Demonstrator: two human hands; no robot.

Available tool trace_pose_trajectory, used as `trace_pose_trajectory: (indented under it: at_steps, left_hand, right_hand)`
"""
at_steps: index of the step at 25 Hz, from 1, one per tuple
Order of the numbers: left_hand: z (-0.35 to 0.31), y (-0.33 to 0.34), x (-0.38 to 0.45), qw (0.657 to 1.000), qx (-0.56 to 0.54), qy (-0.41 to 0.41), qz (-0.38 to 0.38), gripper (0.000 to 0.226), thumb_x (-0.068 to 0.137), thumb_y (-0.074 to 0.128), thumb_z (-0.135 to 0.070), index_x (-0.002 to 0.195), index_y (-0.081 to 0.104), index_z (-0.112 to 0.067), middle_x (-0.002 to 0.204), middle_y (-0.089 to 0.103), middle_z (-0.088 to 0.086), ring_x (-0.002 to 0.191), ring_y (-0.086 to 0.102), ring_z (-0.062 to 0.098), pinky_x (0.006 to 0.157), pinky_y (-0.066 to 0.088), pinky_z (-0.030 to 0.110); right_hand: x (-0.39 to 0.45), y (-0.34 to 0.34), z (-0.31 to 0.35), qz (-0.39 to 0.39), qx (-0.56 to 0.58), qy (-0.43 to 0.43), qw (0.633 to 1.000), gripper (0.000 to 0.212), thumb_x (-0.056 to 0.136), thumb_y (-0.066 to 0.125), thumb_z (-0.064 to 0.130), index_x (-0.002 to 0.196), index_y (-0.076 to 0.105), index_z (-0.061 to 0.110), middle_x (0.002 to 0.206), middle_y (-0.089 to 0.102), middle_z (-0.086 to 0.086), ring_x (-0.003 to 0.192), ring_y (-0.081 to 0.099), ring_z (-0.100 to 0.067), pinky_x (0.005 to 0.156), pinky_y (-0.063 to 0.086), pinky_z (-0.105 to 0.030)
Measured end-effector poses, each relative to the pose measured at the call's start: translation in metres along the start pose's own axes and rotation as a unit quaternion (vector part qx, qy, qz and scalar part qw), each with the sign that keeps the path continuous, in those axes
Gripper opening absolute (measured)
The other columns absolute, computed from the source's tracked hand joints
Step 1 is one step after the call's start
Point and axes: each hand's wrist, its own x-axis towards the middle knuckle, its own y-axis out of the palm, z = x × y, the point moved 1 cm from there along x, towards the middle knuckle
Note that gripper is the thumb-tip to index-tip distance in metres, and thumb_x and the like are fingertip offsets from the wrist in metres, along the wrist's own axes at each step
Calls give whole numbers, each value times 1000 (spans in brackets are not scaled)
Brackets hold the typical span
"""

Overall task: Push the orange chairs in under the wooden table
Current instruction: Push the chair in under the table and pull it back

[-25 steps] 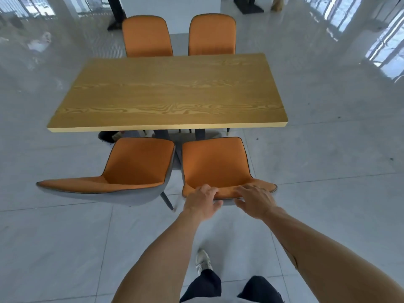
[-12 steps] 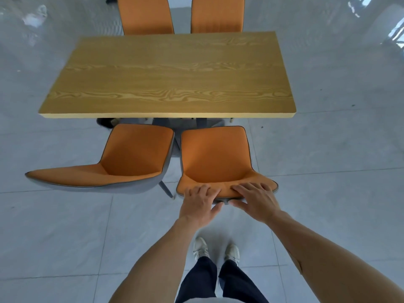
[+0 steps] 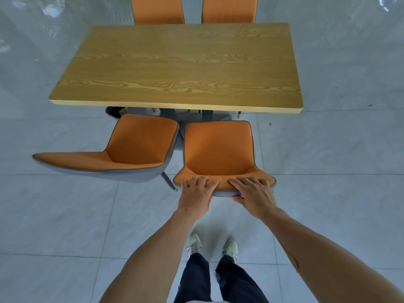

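Note:
A wooden table (image 3: 179, 62) stands ahead of me. Two orange chairs sit on its near side, their seats out from under the top. The near right chair (image 3: 218, 147) faces the table, and both my hands grip the top of its backrest: my left hand (image 3: 196, 194) on the left part, my right hand (image 3: 253, 196) on the right part with the thumb under the rim. The near left chair (image 3: 135, 147) is turned at an angle, its backrest pointing left. Two more orange chairs, far left (image 3: 157, 9) and far right (image 3: 228, 9), stand behind the table.
The floor is grey glossy tile all around. The table's dark legs (image 3: 206, 115) show under the near edge. My shoes (image 3: 194, 244) and dark trousers are below my arms. A dark object (image 3: 113, 111) lies under the table's left end.
I have stepped closer and my view has tilted down, so the table and chairs fill more of the frame. My hands stay on the right chair's backrest, fingers spread further over it.

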Motion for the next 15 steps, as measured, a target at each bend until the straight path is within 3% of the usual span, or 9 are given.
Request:
trace_pose_trajectory:
  at_steps: [5,15]
  left_hand:
    - [3,-2,1,999,28,16,7,63,93,60,-22,143,25,-35,137,44,5,124,41,31,95,38,51]
    - [39,-4,-12,997,38,63,14,67,92,61,-16,146,27,-36,139,44,5,125,43,31,92,43,50]
  right_hand:
    - [0,1,5,4,-9,15,1000,52,91,58,54,136,50,31,131,63,7,120,57,-23,96,43,-44]
    - [0,3,42,24,-10,39,999,48,93,54,55,136,47,34,130,62,9,118,57,-21,93,44,-42]
